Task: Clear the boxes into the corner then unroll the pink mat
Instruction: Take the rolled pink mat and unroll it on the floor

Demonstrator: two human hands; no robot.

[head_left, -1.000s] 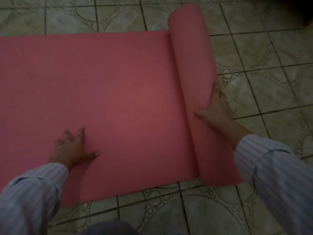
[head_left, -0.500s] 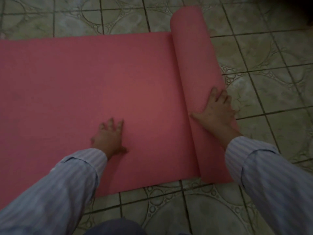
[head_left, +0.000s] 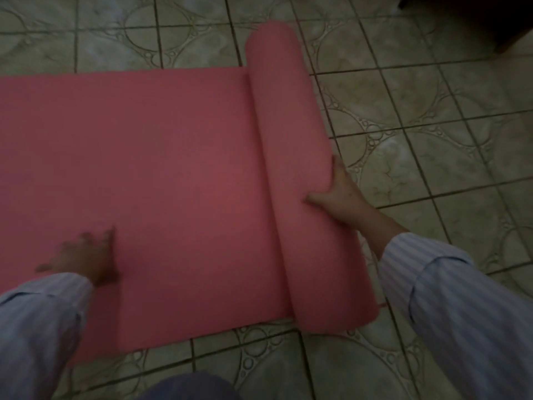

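The pink mat (head_left: 161, 168) lies partly unrolled on the tiled floor, its flat part reaching to the left edge of the view. The rolled part of the mat (head_left: 291, 140) runs from far to near along the flat part's right end. My right hand (head_left: 339, 194) holds this roll, thumb on top and fingers down its right side. My left hand (head_left: 83, 255) is blurred and rests with spread fingers on the flat part, near the front edge. No boxes are in view.
Patterned floor tiles (head_left: 432, 145) stretch to the right of the roll and along the mat's far and near edges. A dark object (head_left: 490, 18) stands at the top right corner. My knee (head_left: 187, 388) shows at the bottom.
My left hand slid back to the left across the flat mat. My right hand shifted from the top of the roll to its right side.
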